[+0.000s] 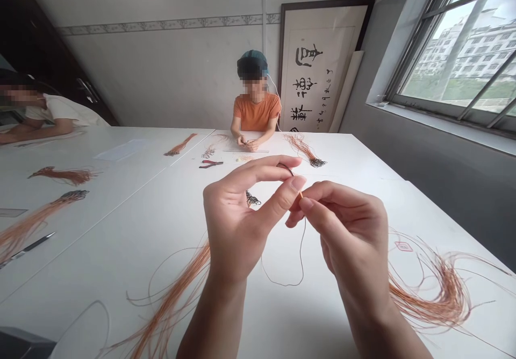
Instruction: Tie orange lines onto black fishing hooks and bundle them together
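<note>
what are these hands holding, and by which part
A thin wire: the left hand and right hand pinch it near a small orange piece; whether that is its end is unclear.

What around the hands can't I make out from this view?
- Head view: whether the dark loops join the near copper bundle; the left hand hides it.
- Head view: the right-hand bundle's inner end, behind the right forearm.
- Head view: the thin strand's pinched part, under the fingers.
- Head view: the dark corner object, cut off.
</note>
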The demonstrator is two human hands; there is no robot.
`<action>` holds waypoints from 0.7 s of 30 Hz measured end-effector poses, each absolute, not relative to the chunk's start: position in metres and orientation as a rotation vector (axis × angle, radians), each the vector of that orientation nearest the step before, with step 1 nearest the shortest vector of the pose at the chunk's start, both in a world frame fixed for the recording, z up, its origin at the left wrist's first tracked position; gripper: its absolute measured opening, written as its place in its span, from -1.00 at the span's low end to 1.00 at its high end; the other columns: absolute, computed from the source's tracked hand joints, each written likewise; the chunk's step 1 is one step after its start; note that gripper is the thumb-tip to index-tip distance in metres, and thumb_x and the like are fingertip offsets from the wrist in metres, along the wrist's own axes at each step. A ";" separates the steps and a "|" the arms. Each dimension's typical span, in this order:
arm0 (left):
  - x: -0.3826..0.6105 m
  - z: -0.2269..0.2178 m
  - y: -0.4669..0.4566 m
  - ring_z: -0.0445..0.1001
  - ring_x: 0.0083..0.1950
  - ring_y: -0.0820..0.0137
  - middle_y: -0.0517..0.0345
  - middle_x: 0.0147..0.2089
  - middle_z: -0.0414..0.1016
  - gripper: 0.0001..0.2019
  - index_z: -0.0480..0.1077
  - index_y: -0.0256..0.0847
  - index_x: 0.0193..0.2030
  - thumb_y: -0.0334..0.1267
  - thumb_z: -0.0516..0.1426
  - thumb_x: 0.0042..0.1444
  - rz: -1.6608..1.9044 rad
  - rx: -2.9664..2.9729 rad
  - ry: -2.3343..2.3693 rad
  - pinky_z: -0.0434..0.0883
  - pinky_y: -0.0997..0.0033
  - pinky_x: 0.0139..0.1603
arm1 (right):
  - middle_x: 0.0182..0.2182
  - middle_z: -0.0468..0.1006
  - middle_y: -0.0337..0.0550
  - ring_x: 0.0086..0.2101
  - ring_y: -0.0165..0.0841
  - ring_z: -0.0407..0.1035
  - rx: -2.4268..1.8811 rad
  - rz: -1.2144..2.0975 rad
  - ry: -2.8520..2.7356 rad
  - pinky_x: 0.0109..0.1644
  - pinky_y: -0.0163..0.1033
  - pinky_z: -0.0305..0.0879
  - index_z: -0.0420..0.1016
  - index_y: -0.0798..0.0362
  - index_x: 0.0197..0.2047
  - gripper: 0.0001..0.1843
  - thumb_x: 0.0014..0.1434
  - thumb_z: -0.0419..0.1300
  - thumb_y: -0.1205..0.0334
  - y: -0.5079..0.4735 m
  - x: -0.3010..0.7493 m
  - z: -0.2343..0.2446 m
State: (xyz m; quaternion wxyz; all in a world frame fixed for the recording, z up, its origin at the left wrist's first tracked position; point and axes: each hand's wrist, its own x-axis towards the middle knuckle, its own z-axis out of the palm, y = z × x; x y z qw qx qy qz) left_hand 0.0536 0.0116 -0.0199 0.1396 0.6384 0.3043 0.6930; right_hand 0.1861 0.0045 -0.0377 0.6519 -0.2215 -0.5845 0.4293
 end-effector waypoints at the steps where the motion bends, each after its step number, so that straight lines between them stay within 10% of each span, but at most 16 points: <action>1: 0.054 -0.020 0.012 0.70 -0.02 0.35 0.29 -0.11 0.74 -0.84 0.66 0.06 -0.28 -0.37 0.38 0.20 2.005 1.849 0.880 0.67 0.24 0.06 | -0.50 0.62 -0.31 -0.44 -0.46 0.46 -0.502 0.971 -1.327 -0.28 -0.35 0.41 0.67 0.02 -0.38 -0.74 0.30 0.27 0.46 0.005 0.186 -0.038; 21: 0.054 -0.018 0.011 0.70 -0.04 0.36 0.29 -0.13 0.74 -0.85 0.65 0.01 -0.30 -0.38 0.39 0.19 2.009 1.883 0.901 0.66 0.22 0.09 | -0.51 0.61 -0.31 -0.45 -0.46 0.43 -0.522 0.950 -1.321 -0.30 -0.35 0.39 0.66 0.02 -0.41 -0.75 0.29 0.29 0.45 0.003 0.186 -0.037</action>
